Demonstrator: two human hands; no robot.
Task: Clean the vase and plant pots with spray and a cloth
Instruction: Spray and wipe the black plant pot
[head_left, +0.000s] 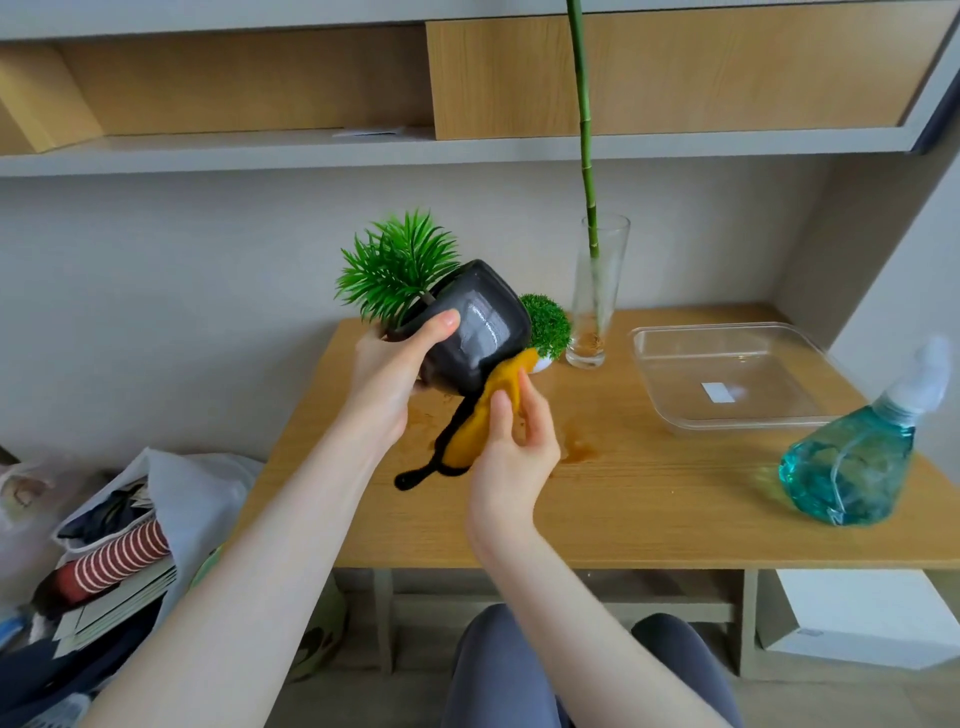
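Note:
My left hand grips a glossy dark grey plant pot with a spiky green plant, lifted above the desk and tilted to the left. My right hand holds a yellow cloth with a black edge against the pot's underside. Behind the pot stands a small round green plant in a white pot. A tall clear glass vase with a green bamboo stalk stands to its right. A spray bottle of blue liquid stands near the desk's right edge.
A clear plastic tray lies at the back right of the wooden desk. Wet marks show on the desk near my right hand. Shelves hang above. Bags with cloth and papers sit on the floor to the left.

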